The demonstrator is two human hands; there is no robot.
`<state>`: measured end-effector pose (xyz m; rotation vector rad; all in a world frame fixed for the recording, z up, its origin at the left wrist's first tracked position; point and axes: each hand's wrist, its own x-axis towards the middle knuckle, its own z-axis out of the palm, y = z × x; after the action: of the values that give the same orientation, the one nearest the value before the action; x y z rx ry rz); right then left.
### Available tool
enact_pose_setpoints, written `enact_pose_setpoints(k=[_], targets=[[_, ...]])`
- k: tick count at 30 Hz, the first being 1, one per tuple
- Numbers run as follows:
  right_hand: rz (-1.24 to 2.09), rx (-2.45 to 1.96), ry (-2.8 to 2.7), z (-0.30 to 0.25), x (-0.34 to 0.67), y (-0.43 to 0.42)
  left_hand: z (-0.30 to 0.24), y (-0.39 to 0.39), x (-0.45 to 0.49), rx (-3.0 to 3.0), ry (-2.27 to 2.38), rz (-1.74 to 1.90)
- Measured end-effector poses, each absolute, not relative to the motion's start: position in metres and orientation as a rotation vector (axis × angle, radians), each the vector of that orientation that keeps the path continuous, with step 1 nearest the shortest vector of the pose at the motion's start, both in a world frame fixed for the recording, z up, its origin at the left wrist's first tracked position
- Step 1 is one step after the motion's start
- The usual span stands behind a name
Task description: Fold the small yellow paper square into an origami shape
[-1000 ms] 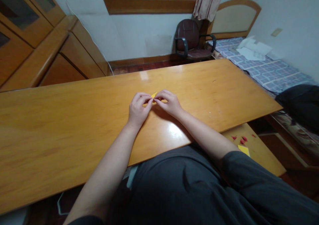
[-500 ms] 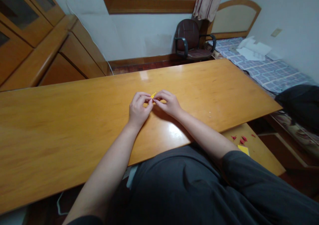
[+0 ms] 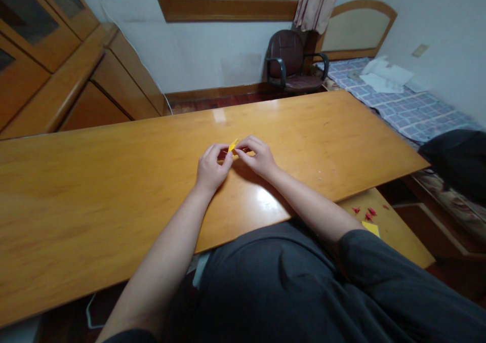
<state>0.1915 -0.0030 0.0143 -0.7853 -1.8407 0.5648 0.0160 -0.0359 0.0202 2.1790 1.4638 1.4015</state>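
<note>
A small folded piece of yellow paper with a pointed upper end is pinched between my two hands, just above the table. My left hand grips its left side between thumb and fingers. From the right, my right hand has its thumb and fingertips closed on the paper's right edge. The fingertips cover the paper's lower part, so its full shape is hidden.
The glossy wooden table spans the view. On a lower board at right lie several small red folded-paper pieces and yellow paper. Beyond stand a brown armchair and a bed; a black bag sits at right.
The yellow paper has turned more upright and more of it shows between the hands. My left fingers have shifted slightly lower; the arms stay in place.
</note>
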Motion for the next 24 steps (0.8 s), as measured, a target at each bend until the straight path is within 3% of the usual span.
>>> enact_pose_setpoints(k=[24], targets=[[0.508, -0.806, -1.982, 0.0151, 0.1917, -0.0005, 0.0149, -0.0341, 0.0117, 2.445, 1.668, 1.130]])
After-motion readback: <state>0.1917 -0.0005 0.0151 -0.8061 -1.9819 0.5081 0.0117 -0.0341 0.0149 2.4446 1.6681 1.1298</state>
